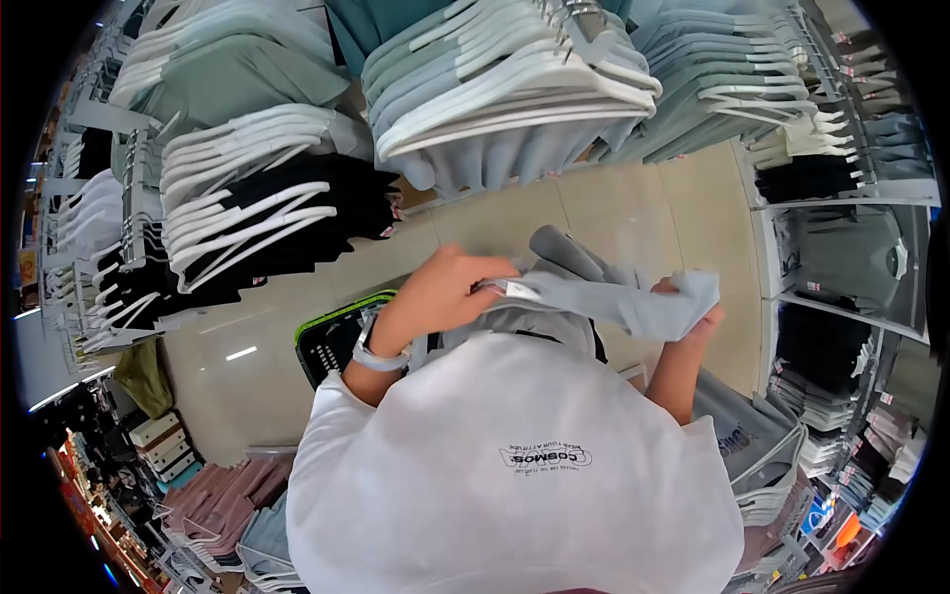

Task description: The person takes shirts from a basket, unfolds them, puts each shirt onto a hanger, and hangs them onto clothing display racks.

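- The cloth (604, 302), a pale grey garment, stretches between the person's two hands, above the floor (237, 396) and just beyond the white shirt (524, 495) they wear.
- The left grip (450, 287) is closed on the cloth's left end, fingers bent around the edge, beside a small white label (522, 290).
- A watch (379, 345) with a pale band sits on the left wrist.
- The right grip (698, 319) grasps the cloth's right end; the cloth drapes over it and hides part of the fingers.
- A darker grey roll (566, 252) shows just beyond the middle of the cloth; whether it belongs to the same garment, I cannot tell.
- A black basket (343, 309) with a green rim stands on the left, near the left forearm and partly covered by it.
- On the far side, white hangers (515, 94) carry pale garments, close together on a rack.
- Black clothes (327, 208) hang far left, also on white hangers.
- Grey-green clothes (661, 109) hang far right.
- Pink clothes (223, 500) hang near left.
- A grey-green top (851, 252) is displayed on the right.
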A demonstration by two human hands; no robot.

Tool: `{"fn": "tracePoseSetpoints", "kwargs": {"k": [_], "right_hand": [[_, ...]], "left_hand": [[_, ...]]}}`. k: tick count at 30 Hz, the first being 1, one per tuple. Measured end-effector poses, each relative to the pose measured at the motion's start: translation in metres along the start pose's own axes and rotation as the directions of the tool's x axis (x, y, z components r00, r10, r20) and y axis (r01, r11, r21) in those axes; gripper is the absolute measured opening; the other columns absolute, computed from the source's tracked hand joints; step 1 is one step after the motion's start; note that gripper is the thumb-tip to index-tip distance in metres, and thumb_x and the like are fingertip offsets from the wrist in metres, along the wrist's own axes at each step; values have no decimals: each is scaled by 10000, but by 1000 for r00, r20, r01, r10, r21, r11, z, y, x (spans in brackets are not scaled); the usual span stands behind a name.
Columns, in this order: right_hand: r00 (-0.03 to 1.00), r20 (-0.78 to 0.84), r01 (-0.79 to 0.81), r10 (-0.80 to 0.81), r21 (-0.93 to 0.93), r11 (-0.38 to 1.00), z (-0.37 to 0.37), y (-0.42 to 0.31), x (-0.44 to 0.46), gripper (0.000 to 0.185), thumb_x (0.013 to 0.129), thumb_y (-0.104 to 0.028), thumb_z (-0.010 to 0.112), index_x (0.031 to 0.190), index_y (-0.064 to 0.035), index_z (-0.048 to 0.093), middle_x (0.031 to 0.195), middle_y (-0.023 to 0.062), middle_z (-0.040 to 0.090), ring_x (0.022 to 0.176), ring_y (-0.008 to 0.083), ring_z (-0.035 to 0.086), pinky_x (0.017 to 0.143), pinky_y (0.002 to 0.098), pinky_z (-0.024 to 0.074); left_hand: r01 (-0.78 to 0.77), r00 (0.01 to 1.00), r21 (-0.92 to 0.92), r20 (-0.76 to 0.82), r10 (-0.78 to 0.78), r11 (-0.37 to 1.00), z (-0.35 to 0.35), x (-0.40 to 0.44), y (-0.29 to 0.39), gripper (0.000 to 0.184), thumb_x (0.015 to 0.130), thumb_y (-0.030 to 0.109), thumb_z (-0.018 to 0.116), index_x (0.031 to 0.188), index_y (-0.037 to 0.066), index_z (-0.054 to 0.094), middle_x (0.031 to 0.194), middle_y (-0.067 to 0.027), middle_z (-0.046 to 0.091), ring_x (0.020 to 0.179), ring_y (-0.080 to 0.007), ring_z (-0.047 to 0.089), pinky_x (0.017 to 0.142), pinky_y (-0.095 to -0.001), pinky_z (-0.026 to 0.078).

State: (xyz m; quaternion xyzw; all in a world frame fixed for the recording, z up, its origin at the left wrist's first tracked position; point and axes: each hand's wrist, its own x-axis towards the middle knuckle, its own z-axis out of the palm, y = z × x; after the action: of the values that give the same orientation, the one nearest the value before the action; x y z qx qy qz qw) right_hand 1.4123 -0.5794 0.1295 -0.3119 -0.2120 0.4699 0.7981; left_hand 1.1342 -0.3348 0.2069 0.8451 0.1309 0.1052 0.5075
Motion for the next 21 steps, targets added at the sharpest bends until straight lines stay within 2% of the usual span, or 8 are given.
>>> {"fn": "tracePoseSetpoints", "kwargs": {"k": [2, 3, 5, 8, 11, 14, 19, 21], "right_hand": [[802, 596, -58, -35, 135, 989, -26, 7, 32, 586, 646, -300, 630, 1082, 83, 549, 1050, 250, 563, 927, 323, 588, 808, 384, 468], [799, 601, -64, -32, 138, 988, -24, 3, 39, 586, 646, -300, 630, 1082, 83, 549, 1050, 250, 563, 927, 323, 588, 808, 384, 468], [706, 578, -311, 408, -264, 913, 0, -16, 58, 606, 622, -422, 645, 980, 64, 588, 977, 232, 550, 791, 282, 582, 728, 350, 457], [475, 550, -591, 686, -378, 712, 57, -34, 89, 602, 619, -425, 693, 978, 45, 578, 994, 191, 537, 755, 249, 553, 699, 356, 443], [564, 501, -423, 656, -508, 751, 105, -17, 109, 559, 601, -377, 759, 930, 25, 553, 999, 139, 524, 716, 212, 507, 678, 330, 432], [738, 414, 138, 533, -866, 481, 130, 0, 116, 276, 690, -140, 666, 859, 4, 502, 789, 92, 506, 666, 177, 451, 603, 289, 392], [792, 476, 59, 382, -682, 729, 120, 34, 126, 158, 799, -124, 602, 830, 11, 527, 623, 42, 445, 566, 120, 380, 519, 249, 330], [749, 357, -233, 558, -647, 726, 124, 28, 130, 182, 855, -167, 590, 852, 9, 544, 634, -17, 448, 587, 61, 366, 513, 234, 312]], "left_hand": [[-78, 994, 80, -74, 84, 994, 2, 8, 13, 186, 684, 59, 624, 865, 94, 647, 631, -109, 574, 536, -276, 541, 509, -350, 429], [-146, 976, 152, -138, 167, 977, 1, 13, 22, 231, 674, 30, 615, 891, 102, 651, 637, -101, 579, 544, -264, 547, 515, -341, 433], [-192, 960, 126, -181, 213, 973, -6, 28, 47, 266, 644, -6, 613, 885, 100, 651, 638, -69, 586, 550, -226, 552, 532, -315, 446], [-334, 907, 208, -194, 374, 919, 7, 49, 61, 257, 619, 11, 635, 861, 97, 649, 648, -32, 591, 561, -197, 553, 550, -300, 454], [-318, 872, 341, -260, 414, 885, 17, 63, 67, 255, 606, 41, 644, 853, 103, 645, 620, 0, 559, 548, -179, 539, 554, -281, 451], [-195, 883, 407, -323, 340, 892, 17, 67, 67, 257, 601, 66, 639, 854, 112, 640, 582, 8, 508, 533, -178, 519, 544, -270, 439], [42, 833, 450, -509, 217, 892, 14, 54, 63, 279, 582, 17, 628, 849, 87, 661, 566, -48, 471, 495, -225, 461, 470, -317, 365], [256, 791, 490, -602, 111, 833, 11, 44, 54, 299, 581, 10, 630, 867, 89, 662, 581, -61, 480, 507, -237, 468, 461, -316, 363]]}}
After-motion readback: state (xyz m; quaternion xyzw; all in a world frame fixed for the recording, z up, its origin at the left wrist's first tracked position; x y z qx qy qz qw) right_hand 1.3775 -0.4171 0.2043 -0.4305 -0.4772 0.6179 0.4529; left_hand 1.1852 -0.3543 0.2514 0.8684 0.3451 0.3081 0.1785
